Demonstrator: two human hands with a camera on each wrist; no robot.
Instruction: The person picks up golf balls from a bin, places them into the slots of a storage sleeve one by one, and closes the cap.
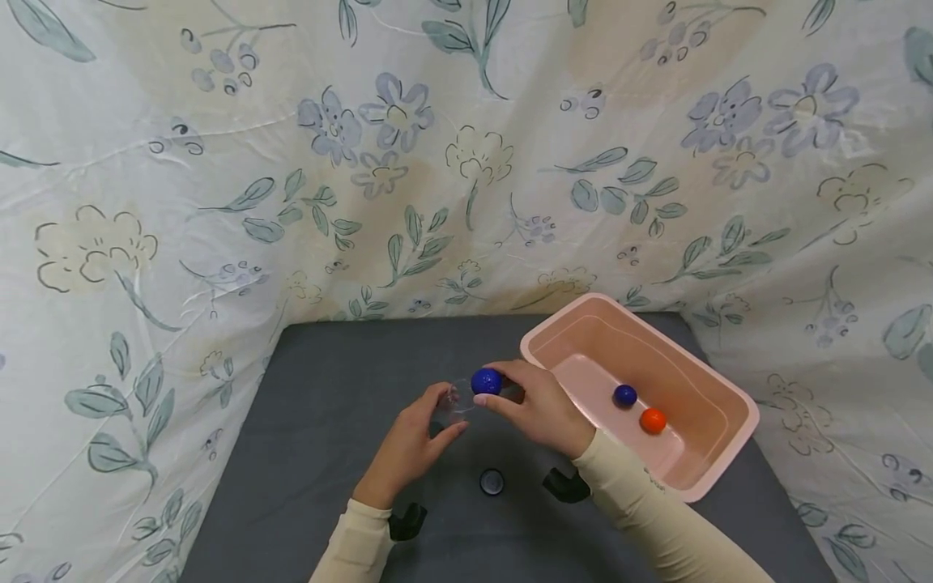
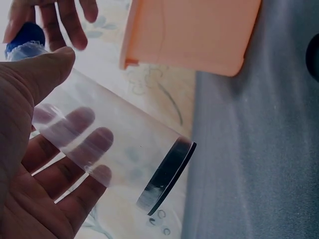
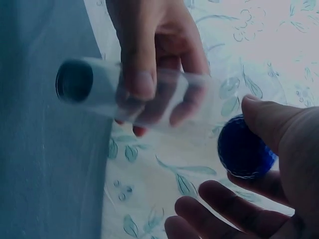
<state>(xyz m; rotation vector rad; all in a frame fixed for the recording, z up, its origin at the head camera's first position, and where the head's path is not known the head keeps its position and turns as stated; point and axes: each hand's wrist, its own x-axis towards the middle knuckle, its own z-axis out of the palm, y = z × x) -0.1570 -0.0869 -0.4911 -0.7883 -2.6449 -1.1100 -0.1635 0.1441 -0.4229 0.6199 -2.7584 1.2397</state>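
My left hand [image 1: 406,445] grips a clear plastic tube [image 2: 132,127] that has a black cap [image 2: 167,177] on its lower end. The tube is tilted in the left wrist view, and its fingers show through the wall. With thumb and fingers, my right hand [image 1: 545,411] pinches a dark blue dimpled golf ball [image 3: 244,149]. This ball is held by the tube's upper end, above the table; whether it touches the rim I cannot tell. No other ball can be made out inside the tube.
A pink bin [image 1: 710,474] stands on the right of the dark grey table [image 1: 321,405], with a blue ball [image 1: 624,396] and an orange ball [image 1: 653,420] inside. A round black lid [image 1: 492,482] lies on the table below the hands. Floral cloth [image 1: 466,162] hangs behind.
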